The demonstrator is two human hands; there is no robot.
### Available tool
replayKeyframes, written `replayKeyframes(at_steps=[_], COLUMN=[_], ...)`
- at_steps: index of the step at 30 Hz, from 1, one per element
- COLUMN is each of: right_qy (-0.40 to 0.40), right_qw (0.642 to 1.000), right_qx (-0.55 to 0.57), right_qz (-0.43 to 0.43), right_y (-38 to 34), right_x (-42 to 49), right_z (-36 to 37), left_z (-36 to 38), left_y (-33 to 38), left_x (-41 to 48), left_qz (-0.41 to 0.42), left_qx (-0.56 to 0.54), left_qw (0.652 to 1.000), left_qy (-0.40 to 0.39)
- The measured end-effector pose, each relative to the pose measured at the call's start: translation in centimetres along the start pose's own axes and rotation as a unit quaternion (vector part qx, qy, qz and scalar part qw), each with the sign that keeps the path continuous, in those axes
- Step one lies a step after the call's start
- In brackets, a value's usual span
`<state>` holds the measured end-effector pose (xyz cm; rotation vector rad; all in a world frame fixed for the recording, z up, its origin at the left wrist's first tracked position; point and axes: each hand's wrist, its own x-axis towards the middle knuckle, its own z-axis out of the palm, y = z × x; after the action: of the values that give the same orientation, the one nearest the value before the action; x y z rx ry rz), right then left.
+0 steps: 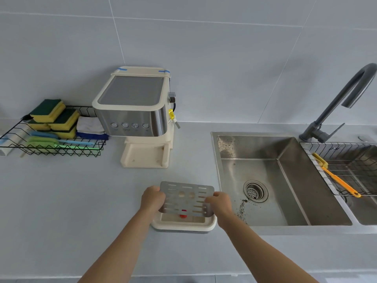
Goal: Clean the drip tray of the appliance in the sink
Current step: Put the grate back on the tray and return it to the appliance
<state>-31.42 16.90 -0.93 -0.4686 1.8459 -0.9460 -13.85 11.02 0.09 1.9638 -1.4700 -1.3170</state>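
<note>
While the cream drip tray (184, 225) already sits out of the coffee machine (136, 111) on the counter just beside the sink (263, 172), its metal grate (186, 198) is gripped by left hand (152, 198) and right hand (219, 202), tilted above it, so washing is judged not yet begun.

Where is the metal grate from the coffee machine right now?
The metal grate is held in both hands, lifted just above the cream drip tray on the counter, left of the sink.
</note>
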Motion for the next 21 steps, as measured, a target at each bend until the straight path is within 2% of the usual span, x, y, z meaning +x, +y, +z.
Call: replayKeyframes(at_steps=[8,16,21], right_qy=[-0.011,-0.014,-0.010], right_qw=[0.996,0.992,0.988], right_qx=[-0.080,-0.123,-0.149], right_qz=[-0.024,-0.032,-0.041], right_y=[1.0,1.5,2.0], right_x=[-1.2,-1.1,-0.8], right_z=[0.3,0.9,1.0], left_z=[0.0,0.5,0.9], left_y=[-1.9,-2.4,-2.6], left_x=[-0.7,-1.4,-1.7], left_qz=[-0.025,-0.019,0.000], left_qx=[0.111,0.054,0.056], left_qw=[0.993,0.998,0.998], left_qy=[0.018,0.000,-0.004])
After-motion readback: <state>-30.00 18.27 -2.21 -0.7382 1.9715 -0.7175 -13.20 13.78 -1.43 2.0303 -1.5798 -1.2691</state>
